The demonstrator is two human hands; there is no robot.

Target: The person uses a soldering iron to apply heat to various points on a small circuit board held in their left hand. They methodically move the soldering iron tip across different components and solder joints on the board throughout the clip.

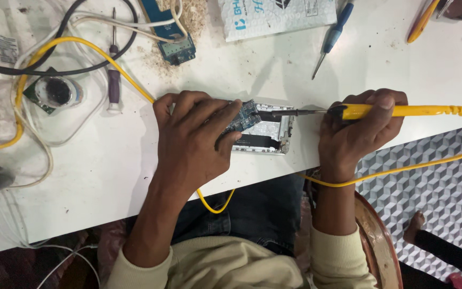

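1 head cam, looks steeply down, close over white table (108,176) edge & lap.

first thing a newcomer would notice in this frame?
Probably the yellow soldering iron in the right hand, its tip laid across an opened phone at the table's front edge. The left hand presses a small blue circuit board onto that phone. Next, the yellow cord looping across the left of the table, past a purple-handled screwdriver.
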